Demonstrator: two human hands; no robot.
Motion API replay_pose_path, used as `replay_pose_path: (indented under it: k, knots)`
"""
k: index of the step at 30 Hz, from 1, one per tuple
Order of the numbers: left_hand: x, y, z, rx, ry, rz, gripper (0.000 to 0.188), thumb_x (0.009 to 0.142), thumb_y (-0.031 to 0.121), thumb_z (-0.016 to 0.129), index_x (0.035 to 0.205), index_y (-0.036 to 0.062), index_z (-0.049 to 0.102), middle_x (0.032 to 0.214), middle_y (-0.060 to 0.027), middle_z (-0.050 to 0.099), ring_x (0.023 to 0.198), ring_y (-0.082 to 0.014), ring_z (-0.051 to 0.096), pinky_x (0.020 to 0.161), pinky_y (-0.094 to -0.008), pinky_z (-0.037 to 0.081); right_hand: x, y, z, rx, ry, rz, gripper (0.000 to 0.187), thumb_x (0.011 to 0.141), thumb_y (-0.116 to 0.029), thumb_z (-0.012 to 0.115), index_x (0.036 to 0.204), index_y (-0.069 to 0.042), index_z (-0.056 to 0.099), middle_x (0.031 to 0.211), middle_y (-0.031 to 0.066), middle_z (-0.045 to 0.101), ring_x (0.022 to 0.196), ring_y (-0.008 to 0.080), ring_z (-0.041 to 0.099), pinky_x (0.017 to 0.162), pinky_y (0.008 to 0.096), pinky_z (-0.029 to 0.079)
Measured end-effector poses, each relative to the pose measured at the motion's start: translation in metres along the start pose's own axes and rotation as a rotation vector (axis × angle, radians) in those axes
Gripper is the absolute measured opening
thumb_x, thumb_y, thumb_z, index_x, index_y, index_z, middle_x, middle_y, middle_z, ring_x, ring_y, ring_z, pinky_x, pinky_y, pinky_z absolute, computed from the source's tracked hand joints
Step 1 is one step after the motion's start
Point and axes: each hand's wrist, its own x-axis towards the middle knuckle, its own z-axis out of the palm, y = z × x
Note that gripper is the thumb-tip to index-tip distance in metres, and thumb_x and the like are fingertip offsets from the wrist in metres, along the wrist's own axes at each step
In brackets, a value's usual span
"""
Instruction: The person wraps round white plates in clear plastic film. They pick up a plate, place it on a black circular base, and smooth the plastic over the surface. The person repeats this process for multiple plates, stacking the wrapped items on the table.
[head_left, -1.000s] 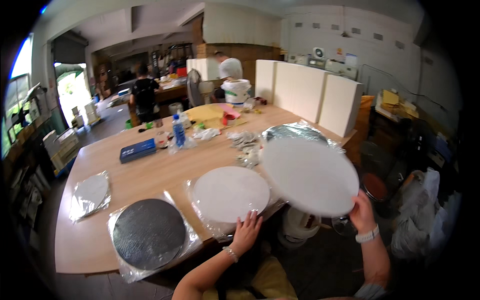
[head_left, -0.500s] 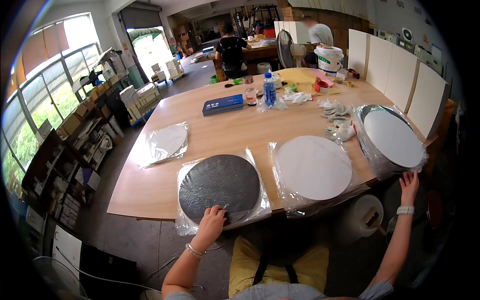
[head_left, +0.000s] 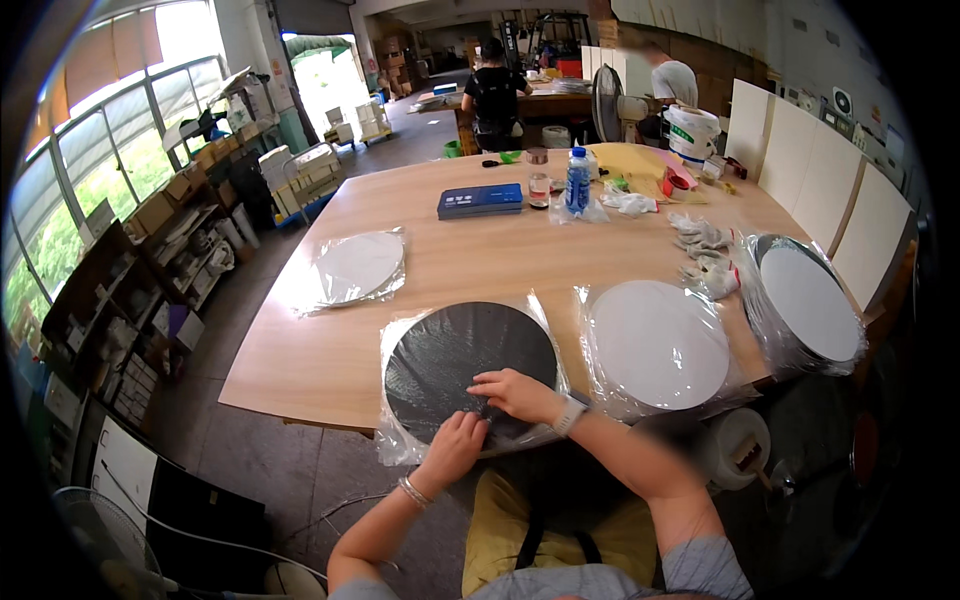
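Observation:
A dark round disc (head_left: 450, 350) in a clear plastic bag (head_left: 395, 448) lies at the table's front edge before me. My left hand (head_left: 455, 452) is closed, its fingers curled at the near part of the disc, seemingly pinching the film. Just beyond it, my right hand (head_left: 522, 396) reaches across from the right, fingers stretched over the film and a little apart. The fingertips of both hands are close together. To the right, a white round disc (head_left: 660, 345) lies on plastic film. Farther right is a stack of bagged discs with a white disc (head_left: 808, 302) on top.
Another bagged white disc (head_left: 360, 265) lies at the left of the wooden table (head_left: 285, 370). Toward the back are a blue box (head_left: 480, 200), a blue-capped bottle (head_left: 578, 182), work gloves (head_left: 708, 270) and a white bucket (head_left: 692, 135). Two people work farther off.
My right hand has left the stack on the right and come over the dark disc beside my left hand. My left hand has shifted slightly right. The view has turned slightly left.

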Motion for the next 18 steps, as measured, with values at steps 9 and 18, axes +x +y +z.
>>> replay_pose_path:
  k: [9, 18]
  knots:
    - [-0.017, 0.009, -0.021, -0.072, 0.107, 0.244, 0.02, 0.072, 0.008, 0.055, 0.091, 0.001, 0.054, 0.088, -0.0091, 0.052, 0.078, -0.0215, 0.052, 0.072, -0.0295, 0.046, 0.012, 0.021, 0.029, -0.058, -0.23, 0.107, 0.036, 0.073, -0.016, 0.07, 0.108, -0.023, 0.068, 0.128, 0.0044, 0.05, 0.1, 0.0288, 0.05, 0.093, 0.0373, 0.038]
    - [-0.026, -0.013, -0.056, -0.063, 0.115, -0.146, 0.029, 0.075, 0.02, 0.069, 0.095, 0.0038, 0.055, 0.101, -0.0116, 0.054, 0.097, -0.0318, 0.05, 0.084, -0.0419, 0.043, 0.009, 0.023, 0.026, -0.097, -0.305, 0.13, 0.04, 0.075, -0.021, 0.069, 0.114, -0.027, 0.064, 0.134, 0.0053, 0.045, 0.101, 0.0316, 0.046, 0.095, 0.0379, 0.036]
